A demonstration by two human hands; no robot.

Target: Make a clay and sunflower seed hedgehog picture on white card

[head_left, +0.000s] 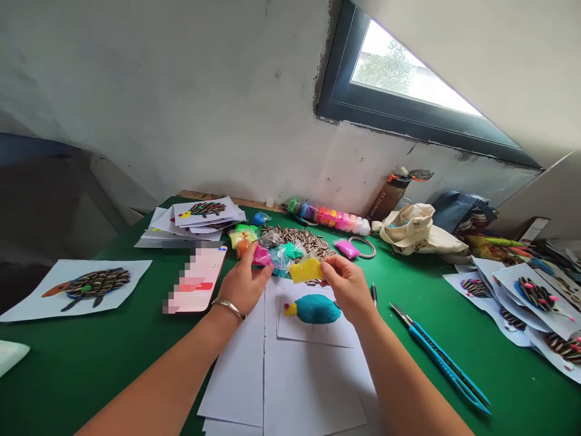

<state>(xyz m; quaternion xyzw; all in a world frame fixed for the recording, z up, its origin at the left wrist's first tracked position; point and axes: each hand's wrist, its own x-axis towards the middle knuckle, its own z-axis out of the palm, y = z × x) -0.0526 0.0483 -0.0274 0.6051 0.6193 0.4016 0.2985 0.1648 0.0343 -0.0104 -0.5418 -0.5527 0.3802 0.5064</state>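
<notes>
My right hand (347, 281) pinches a small packet of yellow clay (306, 270) between thumb and fingers, above the paper. My left hand (241, 283) reaches over the clay packets with thumb and forefinger apart, next to a pink clay packet (261, 256) and an orange piece (244, 247). Between my hands lies a white sheet (290, 330) bearing a flat blue clay body (318, 309) with a yellow head (291, 309) and a dark reddish bit at its tip. Thin lines like legs show below the body. The tips of my left fingers are partly hidden.
Striped sunflower seeds (306, 239) are heaped behind the packets. A phone (200, 281) lies left, a blue utility knife (442, 357) right, with its blade out. Finished seed pictures (97, 287) lie at both sides. A bottle (389, 195) and cloth bag (411, 230) stand at the back.
</notes>
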